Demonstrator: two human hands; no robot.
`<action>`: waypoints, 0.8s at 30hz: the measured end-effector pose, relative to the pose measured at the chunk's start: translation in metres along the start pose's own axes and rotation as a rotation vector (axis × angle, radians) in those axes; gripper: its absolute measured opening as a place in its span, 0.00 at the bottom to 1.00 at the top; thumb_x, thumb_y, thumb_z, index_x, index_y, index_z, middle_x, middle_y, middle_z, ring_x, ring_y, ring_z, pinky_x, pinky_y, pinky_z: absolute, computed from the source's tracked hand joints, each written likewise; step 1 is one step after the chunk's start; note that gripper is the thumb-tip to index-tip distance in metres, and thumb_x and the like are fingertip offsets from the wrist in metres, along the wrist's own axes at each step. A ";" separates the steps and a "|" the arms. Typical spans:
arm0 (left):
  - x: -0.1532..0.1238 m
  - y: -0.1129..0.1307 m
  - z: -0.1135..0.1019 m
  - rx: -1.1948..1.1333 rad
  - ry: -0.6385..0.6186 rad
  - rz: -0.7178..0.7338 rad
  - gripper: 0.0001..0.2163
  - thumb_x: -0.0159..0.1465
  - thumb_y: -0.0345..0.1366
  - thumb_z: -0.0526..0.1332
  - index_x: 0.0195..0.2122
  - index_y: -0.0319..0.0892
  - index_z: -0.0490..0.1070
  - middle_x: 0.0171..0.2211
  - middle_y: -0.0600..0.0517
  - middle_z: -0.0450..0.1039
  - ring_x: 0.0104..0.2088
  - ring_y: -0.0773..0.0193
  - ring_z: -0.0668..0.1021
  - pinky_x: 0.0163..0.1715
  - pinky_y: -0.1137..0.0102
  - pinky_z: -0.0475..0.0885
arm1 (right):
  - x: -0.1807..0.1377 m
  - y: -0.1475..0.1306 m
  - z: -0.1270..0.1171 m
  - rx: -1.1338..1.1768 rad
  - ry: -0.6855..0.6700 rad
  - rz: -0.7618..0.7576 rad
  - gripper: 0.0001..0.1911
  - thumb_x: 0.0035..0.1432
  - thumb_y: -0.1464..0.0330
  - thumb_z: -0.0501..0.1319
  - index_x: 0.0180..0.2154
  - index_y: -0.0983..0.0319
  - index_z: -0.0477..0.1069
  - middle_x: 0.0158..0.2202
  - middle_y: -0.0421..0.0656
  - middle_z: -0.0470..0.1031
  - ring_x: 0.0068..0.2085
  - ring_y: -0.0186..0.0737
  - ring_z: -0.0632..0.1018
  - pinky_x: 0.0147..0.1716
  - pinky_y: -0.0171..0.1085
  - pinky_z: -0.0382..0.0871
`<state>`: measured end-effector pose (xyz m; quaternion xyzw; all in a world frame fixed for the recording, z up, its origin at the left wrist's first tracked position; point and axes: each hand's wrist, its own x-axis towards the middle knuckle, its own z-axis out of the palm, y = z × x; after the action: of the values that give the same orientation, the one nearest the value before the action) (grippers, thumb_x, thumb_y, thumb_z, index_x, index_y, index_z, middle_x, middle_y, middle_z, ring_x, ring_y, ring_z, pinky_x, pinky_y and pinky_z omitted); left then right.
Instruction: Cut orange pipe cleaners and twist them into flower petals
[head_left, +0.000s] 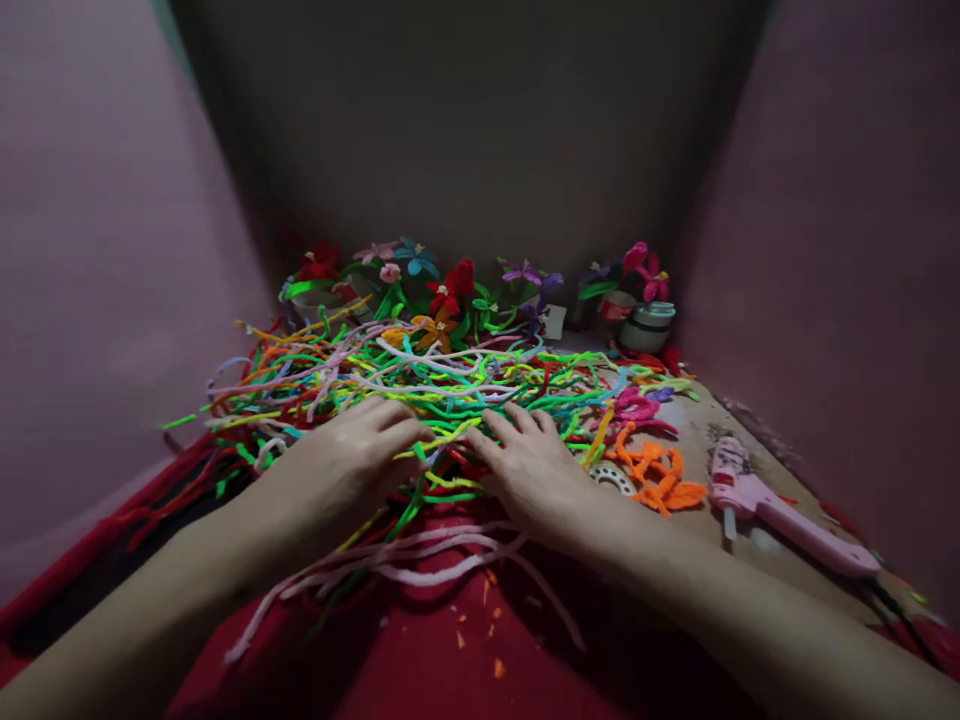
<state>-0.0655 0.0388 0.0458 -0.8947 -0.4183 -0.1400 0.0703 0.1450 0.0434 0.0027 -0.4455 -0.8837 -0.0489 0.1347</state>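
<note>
A tangled heap of fuzzy pipe cleaners (465, 385) in green, yellow, pale pink, orange and red spreads under both hands. My left hand (364, 445) is at the near side of the heap, its fingers bent and close together around some green and yellow stems; its thumb is partly hidden. Facing it, my right hand (532, 465) lies palm down with fingers spread on top of the stems, holding nothing visible. A yellow stem runs between the two hands. Several pale pink pipe cleaners (431, 575) hang over the near edge, below my hands.
Pipe-cleaner flowers (446, 290) stand along the back, with a jar (647, 326) at their right. An orange pipe-cleaner shape (660, 478) lies beside a white ring with holes (611, 478). At right, a pink glue gun (780, 520) rests on a brown board (694, 425). Orange scraps dot red cloth (420, 660).
</note>
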 end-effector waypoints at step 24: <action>0.093 -0.034 0.048 0.062 -0.077 -0.084 0.09 0.60 0.35 0.52 0.31 0.40 0.71 0.35 0.47 0.70 0.38 0.57 0.70 0.42 0.61 0.62 | -0.012 0.008 0.032 0.056 -0.032 -0.026 0.26 0.58 0.69 0.48 0.59 0.64 0.54 0.56 0.55 0.62 0.57 0.59 0.62 0.52 0.56 0.57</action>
<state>-0.0254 0.1399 0.0294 -0.8786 -0.4618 -0.0950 0.0761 0.1515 0.0453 -0.0320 -0.4307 -0.8926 -0.0189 0.1320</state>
